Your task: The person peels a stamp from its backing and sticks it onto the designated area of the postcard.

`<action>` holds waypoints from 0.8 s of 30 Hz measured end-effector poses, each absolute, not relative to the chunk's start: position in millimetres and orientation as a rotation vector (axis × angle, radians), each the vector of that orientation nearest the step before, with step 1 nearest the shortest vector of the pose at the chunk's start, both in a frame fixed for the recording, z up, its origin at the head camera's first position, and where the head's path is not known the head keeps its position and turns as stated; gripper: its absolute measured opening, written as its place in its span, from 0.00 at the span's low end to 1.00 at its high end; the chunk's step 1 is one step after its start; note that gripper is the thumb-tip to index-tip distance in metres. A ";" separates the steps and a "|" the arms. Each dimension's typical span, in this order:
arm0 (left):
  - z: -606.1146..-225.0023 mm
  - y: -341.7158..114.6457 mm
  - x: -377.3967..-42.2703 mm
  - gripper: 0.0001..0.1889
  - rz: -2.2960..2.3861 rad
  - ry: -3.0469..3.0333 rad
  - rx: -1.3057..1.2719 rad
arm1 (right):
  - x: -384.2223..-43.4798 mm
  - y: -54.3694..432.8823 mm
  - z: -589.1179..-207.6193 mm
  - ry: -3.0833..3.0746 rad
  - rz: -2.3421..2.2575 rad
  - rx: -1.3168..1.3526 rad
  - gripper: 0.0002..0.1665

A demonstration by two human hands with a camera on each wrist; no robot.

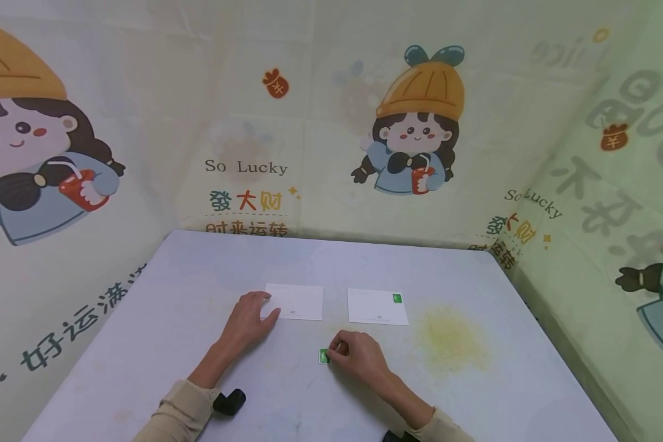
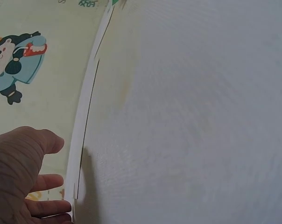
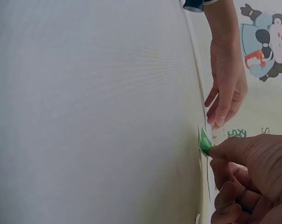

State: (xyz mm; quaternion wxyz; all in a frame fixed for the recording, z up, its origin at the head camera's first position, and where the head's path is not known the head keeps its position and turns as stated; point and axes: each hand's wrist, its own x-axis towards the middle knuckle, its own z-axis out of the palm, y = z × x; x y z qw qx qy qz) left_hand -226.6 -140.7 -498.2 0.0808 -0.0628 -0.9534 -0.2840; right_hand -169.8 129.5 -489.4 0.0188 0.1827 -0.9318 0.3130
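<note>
My right hand (image 1: 359, 356) pinches a small green stamp (image 1: 323, 356) between thumb and index finger, just above the table. In the right wrist view the green stamp (image 3: 204, 141) is tilted at the fingertips, and the other fingers curl in. My left hand (image 1: 250, 319) touches the left edge of a blank white envelope (image 1: 301, 301) with its fingers and thumb spread; its fingers are fairly straight in the left wrist view. To the right lies a second white envelope (image 1: 372, 307), with a green stamp (image 1: 397, 298) in its upper right corner.
Both envelopes lie side by side on a white table (image 1: 226, 264). A yellowish stain (image 1: 454, 337) marks its surface right of the envelopes. Behind and beside the table hangs a printed cloth (image 1: 331, 123) with cartoon figures and lettering.
</note>
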 end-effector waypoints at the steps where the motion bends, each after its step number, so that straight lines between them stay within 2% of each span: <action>1: -497.8 -140.5 -226.1 0.25 -0.854 -2.848 -0.188 | -169.5 129.9 -489.9 -2.884 0.994 0.565 0.05; 13: -489.3 -135.2 -212.0 0.26 -0.943 -2.812 -0.177 | -167.1 135.7 -481.8 -2.821 1.286 0.519 0.04; 24: -478.7 -125.3 -186.2 0.23 -0.991 -2.703 -0.261 | -158.1 138.4 -474.2 -2.713 1.259 0.466 0.05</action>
